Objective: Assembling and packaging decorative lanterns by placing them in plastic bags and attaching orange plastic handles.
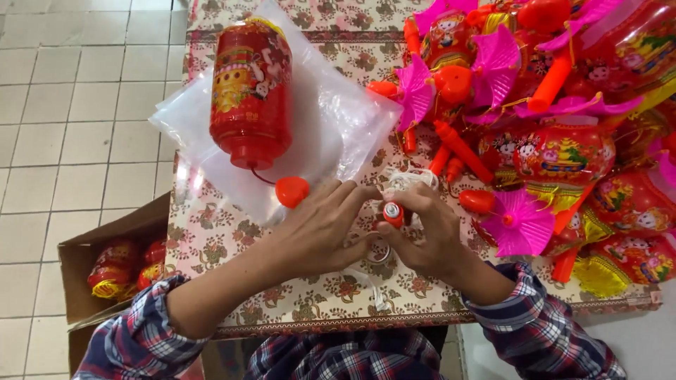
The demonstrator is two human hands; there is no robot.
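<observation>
- Small red cylinder with a silver end point(392, 213): pinched between thumb and fingers of the right hand point(422, 239), just above the tabletop's near edge, its metal end facing up.
- Left hand point(320, 229): fingers stretched across to the cylinder, tips meeting those of the right hand; both hands together on the piece.
- White string bundle point(407, 180): lying just behind the fingertips, touching the right hand.
- Metal ring point(380, 252): on the cloth, under the two hands, partly hidden.
- Red plastic lantern with printed gold figures point(251, 91): lying on its side on a clear plastic bag point(338, 119), well apart from the hands; a thin cord runs to a red heart-shaped piece point(291, 191) near the left hand.
- Heap of red lanterns with pink fan-shaped parts and orange sticks point(542, 119): filling the right of the tabletop.
- Floral-patterned tabletop point(232, 232).
- Brown cardboard box point(84, 260): on the tiled floor at left, with red lanterns inside.
- Plaid sleeves point(141, 338): on both forearms.
</observation>
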